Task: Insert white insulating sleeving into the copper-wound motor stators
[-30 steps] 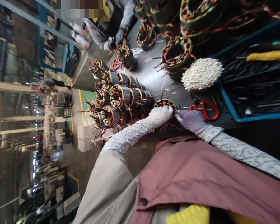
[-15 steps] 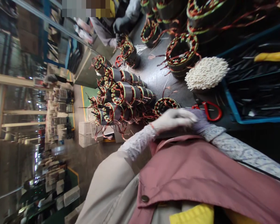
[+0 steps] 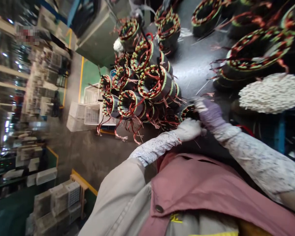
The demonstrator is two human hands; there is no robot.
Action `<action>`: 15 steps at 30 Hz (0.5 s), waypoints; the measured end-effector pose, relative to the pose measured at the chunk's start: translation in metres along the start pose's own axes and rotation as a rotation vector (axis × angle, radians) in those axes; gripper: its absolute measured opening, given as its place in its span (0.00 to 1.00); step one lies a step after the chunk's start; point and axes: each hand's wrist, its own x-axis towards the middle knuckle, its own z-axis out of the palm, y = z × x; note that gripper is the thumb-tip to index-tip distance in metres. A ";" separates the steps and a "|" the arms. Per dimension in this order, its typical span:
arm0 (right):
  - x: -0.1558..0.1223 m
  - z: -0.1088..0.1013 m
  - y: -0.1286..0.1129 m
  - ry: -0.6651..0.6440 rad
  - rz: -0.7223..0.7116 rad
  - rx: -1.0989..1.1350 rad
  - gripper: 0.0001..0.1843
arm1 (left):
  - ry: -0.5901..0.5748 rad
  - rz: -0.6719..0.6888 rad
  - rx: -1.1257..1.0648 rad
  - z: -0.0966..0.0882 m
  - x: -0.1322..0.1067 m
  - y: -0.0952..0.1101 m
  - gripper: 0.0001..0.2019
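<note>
- Both of your hands are meeting on one small stator [image 3: 188, 112], which is sitting at the near edge of the dark counter [image 3: 194, 70], right in front of your pink apron [image 3: 206, 193].
- Your left hand [image 3: 189, 129], in the white glove, is clenching on the stator's near rim. It looks as though you are bracing the piece so it is not sliding while the other hand is working.
- Your right hand [image 3: 208, 113], in the purple glove, is arching over the top of the winding with its fingers bent down toward the copper. I cannot tell whether they are pinching a wire or only pressing, because the picture is blurring there.
- Many finished-looking stators [image 3: 147, 87] are lying on their sides in a heap just beyond your left hand. Their red leads are hanging over the counter edge, probably stacked close so they are staying within reach.
- One round bundle of white sticks [image 3: 272, 93] is standing beside your right forearm, seemingly for easy picking.
- A larger stator [image 3: 257, 52] is resting upright behind that bundle.
- Two white crates [image 3: 88, 113] are sitting on the floor below the heap.
</note>
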 end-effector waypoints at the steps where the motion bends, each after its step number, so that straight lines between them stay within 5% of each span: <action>1: -0.004 -0.012 0.002 0.066 0.021 -0.004 0.20 | -0.001 0.046 -0.015 -0.008 -0.005 -0.006 0.14; 5: -0.044 -0.058 0.017 0.264 0.141 -0.142 0.23 | 0.145 0.053 -0.125 -0.031 -0.053 -0.015 0.16; 10: -0.066 -0.038 0.026 -0.063 0.244 -0.426 0.28 | 0.179 -0.117 0.010 -0.006 -0.117 -0.004 0.15; 15: -0.042 -0.005 0.021 -0.364 0.458 -0.624 0.36 | 0.009 -0.334 0.034 0.039 -0.100 -0.015 0.16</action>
